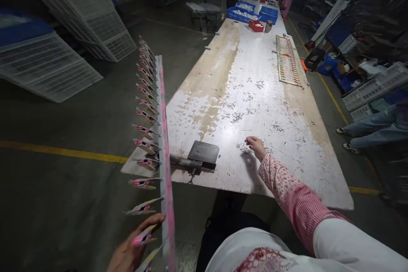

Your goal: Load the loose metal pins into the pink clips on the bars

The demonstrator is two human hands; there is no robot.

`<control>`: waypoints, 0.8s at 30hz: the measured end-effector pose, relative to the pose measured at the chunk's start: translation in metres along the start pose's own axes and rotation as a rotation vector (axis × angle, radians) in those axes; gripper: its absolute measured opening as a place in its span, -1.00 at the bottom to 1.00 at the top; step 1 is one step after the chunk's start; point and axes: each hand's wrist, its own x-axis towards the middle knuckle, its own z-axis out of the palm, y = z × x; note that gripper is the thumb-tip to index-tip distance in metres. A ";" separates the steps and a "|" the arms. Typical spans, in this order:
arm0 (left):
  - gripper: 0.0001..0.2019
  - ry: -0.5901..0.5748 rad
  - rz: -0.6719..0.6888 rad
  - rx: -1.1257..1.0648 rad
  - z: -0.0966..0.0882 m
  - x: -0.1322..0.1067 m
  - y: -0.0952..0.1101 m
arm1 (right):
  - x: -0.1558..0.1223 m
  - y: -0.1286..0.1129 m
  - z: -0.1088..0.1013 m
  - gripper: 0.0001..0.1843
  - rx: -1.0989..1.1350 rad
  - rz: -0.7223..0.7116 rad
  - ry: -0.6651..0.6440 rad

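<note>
A long, narrow bar [164, 136], grey with pink smears, stands lengthwise at the left of the head view. Along its left side sits a row of small clips [146, 144] with pink marks, each on a thin wire. My left hand [124, 253] grips the bar's near end, partly hidden by the lowest clips. Over the worn white table my right hand [256, 146] has thumb and fingertips pinched together; whatever is between them is too small to make out. Just beneath it lies a scatter of small thin metal pieces [244, 147].
A dark metal block [204, 153] with a clamp sits at the table's near edge. More metal pieces [237, 117] lie mid-table. A clip-filled frame [288, 60] rests at right. A red tray [256, 25] and blue crates [244, 15] stand far off, near other people.
</note>
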 end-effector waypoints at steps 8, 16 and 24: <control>-0.56 -0.165 0.283 0.082 0.004 0.006 -0.024 | -0.129 -0.079 0.074 -0.68 0.373 -0.280 -0.516; -0.68 -0.023 0.553 0.192 0.018 0.007 -0.026 | -0.217 -0.146 0.137 -0.79 -0.069 -0.947 -0.457; -0.63 0.014 0.626 0.147 0.020 0.010 -0.030 | -0.226 -0.145 0.152 -0.87 -0.212 -1.126 -0.373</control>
